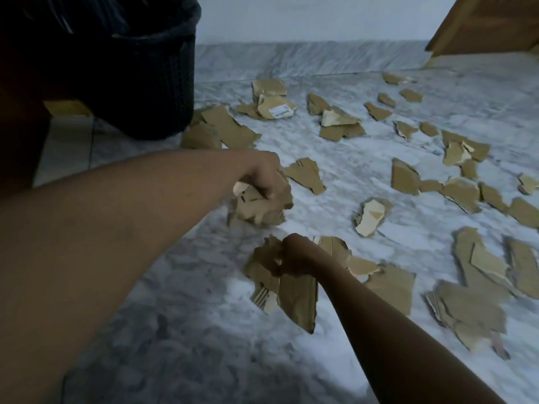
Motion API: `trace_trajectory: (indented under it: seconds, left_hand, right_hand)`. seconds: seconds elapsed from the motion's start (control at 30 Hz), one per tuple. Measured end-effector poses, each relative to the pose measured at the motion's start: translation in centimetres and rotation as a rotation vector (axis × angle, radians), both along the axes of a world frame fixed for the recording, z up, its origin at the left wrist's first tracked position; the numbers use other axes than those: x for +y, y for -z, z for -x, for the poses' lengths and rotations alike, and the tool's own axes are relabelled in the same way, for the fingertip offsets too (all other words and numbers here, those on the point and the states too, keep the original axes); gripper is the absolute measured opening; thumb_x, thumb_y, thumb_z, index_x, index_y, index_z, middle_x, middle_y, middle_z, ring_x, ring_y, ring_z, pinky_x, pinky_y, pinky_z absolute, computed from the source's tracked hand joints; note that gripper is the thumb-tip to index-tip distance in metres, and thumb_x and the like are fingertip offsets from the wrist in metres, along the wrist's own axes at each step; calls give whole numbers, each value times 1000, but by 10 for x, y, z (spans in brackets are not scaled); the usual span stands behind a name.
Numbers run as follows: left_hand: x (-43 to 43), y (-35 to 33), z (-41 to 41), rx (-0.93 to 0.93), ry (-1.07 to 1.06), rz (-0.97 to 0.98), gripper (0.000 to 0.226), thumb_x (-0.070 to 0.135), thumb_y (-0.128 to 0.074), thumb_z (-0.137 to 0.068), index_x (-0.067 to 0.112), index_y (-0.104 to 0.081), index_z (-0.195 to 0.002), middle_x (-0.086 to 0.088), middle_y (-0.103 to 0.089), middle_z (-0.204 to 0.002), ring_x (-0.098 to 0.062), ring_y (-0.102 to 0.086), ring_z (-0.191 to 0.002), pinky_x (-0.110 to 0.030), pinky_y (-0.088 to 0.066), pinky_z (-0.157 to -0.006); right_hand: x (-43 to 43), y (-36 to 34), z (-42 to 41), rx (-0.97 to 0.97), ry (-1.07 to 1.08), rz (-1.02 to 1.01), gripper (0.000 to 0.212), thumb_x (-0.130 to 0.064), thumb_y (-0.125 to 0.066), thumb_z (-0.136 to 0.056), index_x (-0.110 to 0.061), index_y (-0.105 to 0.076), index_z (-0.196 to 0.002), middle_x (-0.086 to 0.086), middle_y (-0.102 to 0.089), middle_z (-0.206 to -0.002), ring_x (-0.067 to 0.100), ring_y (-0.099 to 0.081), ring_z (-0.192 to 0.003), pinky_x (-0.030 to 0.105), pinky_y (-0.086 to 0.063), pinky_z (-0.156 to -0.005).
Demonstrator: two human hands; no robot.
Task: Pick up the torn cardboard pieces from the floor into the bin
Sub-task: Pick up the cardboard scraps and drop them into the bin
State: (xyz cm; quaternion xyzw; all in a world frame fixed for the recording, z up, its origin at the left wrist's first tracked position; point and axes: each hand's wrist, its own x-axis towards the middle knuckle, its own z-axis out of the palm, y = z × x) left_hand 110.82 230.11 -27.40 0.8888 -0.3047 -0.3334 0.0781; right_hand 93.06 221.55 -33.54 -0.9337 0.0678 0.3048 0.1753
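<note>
Where the pieces lie: torn brown corrugated cardboard pieces (404,177) are scattered over the grey-white marbled floor (189,330), mostly to the right of and beyond the hands; a few lie against the foot of the bin.
Left hand (264,179): fingers curled round a crumpled bunch of pieces (259,209), low over the floor and near the bin.
Right hand (294,255): clenched on a second bunch (291,295), with one long flap hanging toward the near side.
Bin: dark round woven bin (151,83) with a black liner (87,13), far left.
Handling: the pieces look light and dry, stiff enough to keep their shape, yet they crush in a fist. Their ragged edges probably snag together, but loose flaps may slip out.
Where to hold: best across the overlapping middles of a stack, not by a single torn edge.
</note>
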Motion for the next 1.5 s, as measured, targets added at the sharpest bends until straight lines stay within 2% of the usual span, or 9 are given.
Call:
trace_trajectory:
  seconds: [0.17, 0.33, 0.53, 0.67, 0.77, 0.9, 1.03, 1.27, 1.5]
  left_hand:
    - [-9, 17, -19, 3, -193, 69, 38, 19, -79, -83, 4, -53, -107, -12, -57, -104, -19, -53, -73, -32, -44, -67]
    - [-5, 38, -31, 25, -304, 25, 45, 24, -81, -81, -1, -57, -111, -14, -60, -108, -27, -60, -92, -33, -46, -74]
    - [-5, 61, -37, -107, -310, -66, 42, 32, -78, -83, 10, -45, -71, -4, -47, -74, -19, -50, -71, -31, -41, -64]
    - [1, 54, -41, -65, -341, 25, 30, 27, -80, -82, 11, -55, -89, -7, -56, -95, -22, -58, -82, -33, -46, -70]
    - [24, 39, -50, 151, -517, 211, 77, 22, -81, -81, 6, -40, -144, -10, -50, -136, -33, -54, -117, -36, -48, -83]
    - [73, 37, -68, 410, -810, 373, 76, 23, -87, -72, 10, -50, -137, -9, -64, -126, -27, -64, -108, -41, -55, -88]
    - [115, 30, -63, 367, -966, 412, 50, 13, -68, -91, 4, -49, -136, -1, -59, -121, -21, -58, -104, -34, -49, -84]
    - [158, 50, -68, 175, -1047, 400, 84, 19, -87, -71, 14, -43, -142, -9, -51, -140, -30, -53, -124, -47, -49, -99]
    - [165, 58, -72, 170, -1036, 386, 106, 32, -96, -54, 11, -43, -143, -8, -48, -144, -31, -50, -127, -48, -48, -102]
  right_hand:
    - [-22, -4, 4, -61, 189, -221, 38, -19, -81, -80, -13, -57, -108, 1, -58, -104, 13, -57, -80, 22, -48, -60]
    - [-60, -7, -4, -114, 334, -275, 38, -17, -81, -79, -12, -60, -111, 7, -66, -107, 22, -66, -89, 41, -59, -76]
    - [-75, -5, -17, -155, 356, -285, 39, -18, -84, -75, -9, -63, -106, 10, -69, -102, 25, -67, -88, 44, -59, -79]
    - [-86, -8, -33, -209, 465, -368, 34, -17, -85, -74, -7, -69, -102, 12, -72, -97, 29, -71, -87, 52, -60, -79]
    - [-88, -13, -47, -124, 617, -603, 27, -19, -83, -79, -7, -73, -100, 14, -73, -101, 32, -72, -93, 52, -60, -84]
    - [-74, -15, -77, 18, 789, -872, 35, -23, -69, -93, 0, -63, -118, 20, -67, -114, 38, -68, -99, 44, -61, -70]
    - [-45, 6, -120, -60, 860, -748, 36, -28, -72, -90, -4, -59, -114, 17, -66, -115, 35, -67, -99, 48, -61, -80]
    - [-4, 40, -161, -152, 607, -341, 45, -33, -73, -81, -4, -57, -112, 13, -62, -110, 32, -61, -105, 47, -54, -94]
    - [-3, 12, -161, -110, 646, -638, 50, -21, -76, -86, -6, -47, -123, 13, -61, -109, 30, -67, -94, 49, -62, -76]
